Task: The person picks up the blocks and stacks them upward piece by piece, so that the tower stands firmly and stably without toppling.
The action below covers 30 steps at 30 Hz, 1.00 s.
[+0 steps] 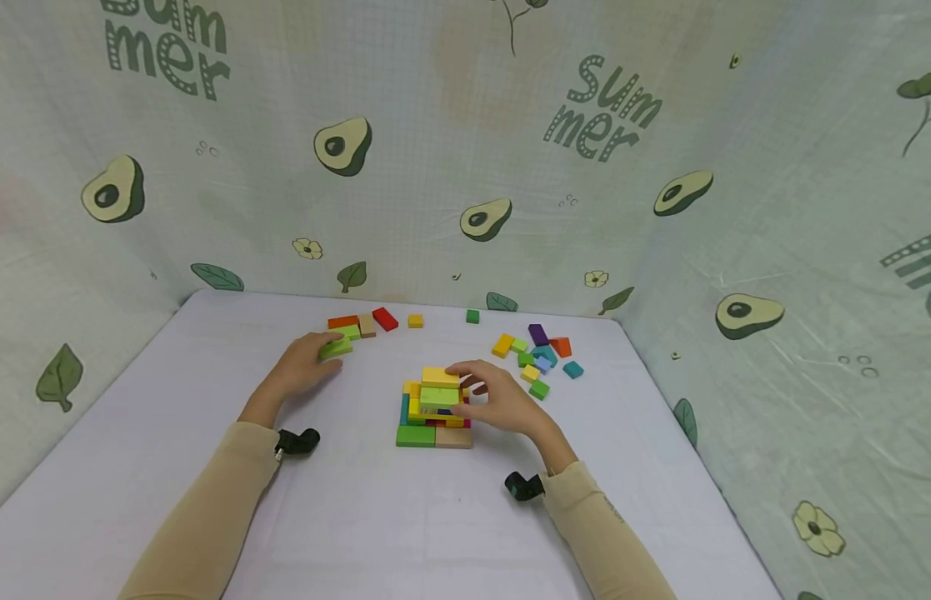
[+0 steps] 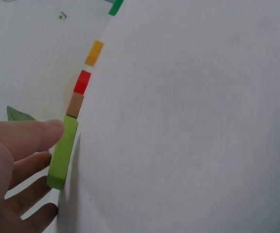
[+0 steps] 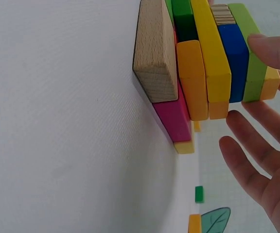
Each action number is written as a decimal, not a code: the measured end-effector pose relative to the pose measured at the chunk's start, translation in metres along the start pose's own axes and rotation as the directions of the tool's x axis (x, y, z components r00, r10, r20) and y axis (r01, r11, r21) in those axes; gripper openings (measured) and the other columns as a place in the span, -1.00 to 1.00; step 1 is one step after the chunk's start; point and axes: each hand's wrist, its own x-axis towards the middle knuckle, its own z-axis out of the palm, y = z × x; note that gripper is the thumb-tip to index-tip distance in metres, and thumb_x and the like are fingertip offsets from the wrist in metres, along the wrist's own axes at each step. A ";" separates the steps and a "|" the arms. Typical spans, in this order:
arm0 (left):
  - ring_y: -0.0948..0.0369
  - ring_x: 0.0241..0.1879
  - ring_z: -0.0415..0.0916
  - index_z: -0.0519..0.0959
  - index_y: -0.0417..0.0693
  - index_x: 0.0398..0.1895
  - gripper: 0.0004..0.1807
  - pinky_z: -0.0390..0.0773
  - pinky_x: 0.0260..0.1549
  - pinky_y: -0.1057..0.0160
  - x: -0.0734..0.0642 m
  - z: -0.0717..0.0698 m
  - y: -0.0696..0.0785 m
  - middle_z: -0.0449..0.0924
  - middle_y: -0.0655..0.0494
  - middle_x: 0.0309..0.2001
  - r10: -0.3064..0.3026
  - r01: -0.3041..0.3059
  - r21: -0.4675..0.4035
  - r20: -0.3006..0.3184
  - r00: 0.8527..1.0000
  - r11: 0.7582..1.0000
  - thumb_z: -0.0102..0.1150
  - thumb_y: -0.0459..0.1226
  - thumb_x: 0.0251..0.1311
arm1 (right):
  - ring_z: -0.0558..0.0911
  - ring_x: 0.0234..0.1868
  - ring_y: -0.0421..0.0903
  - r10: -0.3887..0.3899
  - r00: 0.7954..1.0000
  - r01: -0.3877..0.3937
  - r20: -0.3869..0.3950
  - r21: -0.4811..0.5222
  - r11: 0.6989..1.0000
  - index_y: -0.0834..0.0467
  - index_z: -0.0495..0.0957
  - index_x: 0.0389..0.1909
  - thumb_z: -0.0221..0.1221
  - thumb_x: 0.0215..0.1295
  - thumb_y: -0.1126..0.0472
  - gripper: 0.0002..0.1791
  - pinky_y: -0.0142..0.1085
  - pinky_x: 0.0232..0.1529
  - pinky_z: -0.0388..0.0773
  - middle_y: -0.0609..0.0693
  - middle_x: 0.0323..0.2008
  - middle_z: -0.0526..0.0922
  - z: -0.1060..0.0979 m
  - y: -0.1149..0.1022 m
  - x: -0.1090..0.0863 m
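Note:
In the head view, my left hand (image 1: 303, 364) is at the left group of blocks. It pinches a light green block (image 2: 62, 158) between the thumb on its near face and the fingers behind. My right hand (image 1: 498, 397) is at the right side of a layered stack of coloured wooden blocks. Its thumb lies against a light green block (image 3: 253, 73) near the top, with curled fingers around the far side. A yellow block (image 1: 438, 377) tops the stack. Beneath are a blue block (image 3: 234, 63), a long yellow block (image 3: 213, 58) and a wide base with green (image 1: 416, 437) and natural wood (image 1: 453, 438) blocks.
Beside the left hand lie orange (image 1: 342, 322), tan (image 1: 367, 326) and red (image 1: 386, 318) blocks. A small yellow block (image 1: 415, 321) and a green block (image 1: 473, 317) sit along the back. Several mixed blocks, one purple (image 1: 538, 334), lie scattered beyond the right hand. A printed curtain (image 1: 412, 75) hangs behind the table.

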 end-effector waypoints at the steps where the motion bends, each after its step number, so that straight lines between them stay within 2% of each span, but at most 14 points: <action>1: -0.34 0.45 0.28 0.41 -0.22 0.52 -0.40 0.23 0.45 -0.40 0.000 0.000 0.000 0.39 -0.39 0.45 0.005 -0.005 0.001 -0.005 1.000 1.000 0.25 -0.29 0.48 | 0.64 0.22 0.01 0.000 1.000 0.000 -0.001 0.000 1.000 -0.06 0.51 0.41 0.48 0.33 0.16 -0.35 -0.08 0.25 0.66 -0.11 0.35 0.57 0.000 0.000 0.000; 7: -0.23 0.23 0.45 0.52 -0.25 0.42 -0.47 0.40 0.35 -0.32 -0.001 0.000 -0.001 0.53 -0.36 0.25 0.004 -0.004 0.040 0.010 1.000 0.999 0.30 -0.33 0.43 | 0.64 0.22 0.04 -0.006 1.000 0.006 0.000 0.009 1.000 -0.04 0.51 0.41 0.48 0.34 0.16 -0.36 -0.02 0.25 0.65 -0.09 0.35 0.57 0.000 0.000 0.000; 13: -0.24 0.24 0.46 0.62 -0.20 0.33 -0.55 0.40 0.35 -0.32 -0.004 -0.002 0.001 0.56 -0.34 0.21 -0.016 0.013 0.064 0.035 0.999 0.998 0.34 -0.32 0.41 | 0.64 0.22 0.06 -0.014 1.000 0.014 0.000 0.009 1.000 -0.03 0.51 0.40 0.48 0.33 0.16 -0.36 0.01 0.25 0.65 -0.08 0.34 0.58 0.000 0.000 0.000; 18: -0.18 0.19 0.51 0.64 -0.17 0.32 -0.55 0.47 0.29 -0.29 -0.005 -0.005 0.010 0.61 -0.26 0.16 0.019 -0.020 0.050 0.024 1.000 0.999 0.36 -0.27 0.40 | 0.64 0.22 0.06 -0.013 1.000 0.013 0.000 0.008 1.000 -0.04 0.51 0.40 0.48 0.33 0.16 -0.36 0.00 0.25 0.65 -0.09 0.35 0.57 0.000 0.000 0.000; 22: -0.11 0.13 0.53 0.64 -0.13 0.32 -0.55 0.52 0.24 -0.23 -0.004 -0.009 0.024 0.65 -0.16 0.13 0.060 -0.060 0.046 0.009 0.998 0.997 0.38 -0.24 0.41 | 0.64 0.22 0.04 -0.011 1.000 0.011 0.000 0.007 1.000 -0.05 0.51 0.40 0.48 0.33 0.16 -0.35 0.00 0.25 0.65 -0.09 0.35 0.57 0.000 0.001 0.000; 26: -0.02 0.08 0.52 0.64 -0.06 0.34 -0.52 0.58 0.18 -0.14 -0.004 -0.013 0.048 0.67 -0.05 0.10 0.090 -0.090 0.022 0.007 0.996 0.996 0.41 -0.22 0.39 | 0.64 0.21 0.02 -0.011 1.000 0.011 -0.001 0.005 1.000 -0.06 0.51 0.40 0.48 0.33 0.16 -0.36 0.00 0.25 0.65 -0.10 0.34 0.57 0.000 0.001 0.000; 30: 0.04 0.03 0.55 0.65 -0.05 0.30 -0.53 0.65 0.14 -0.05 -0.007 -0.015 0.074 0.68 0.03 0.05 0.165 -0.165 0.005 0.010 0.986 0.986 0.46 -0.26 0.34 | 0.64 0.21 0.00 -0.010 1.000 0.010 -0.002 0.006 1.000 -0.05 0.51 0.40 0.48 0.33 0.16 -0.36 0.01 0.25 0.65 -0.10 0.34 0.58 0.000 0.001 0.001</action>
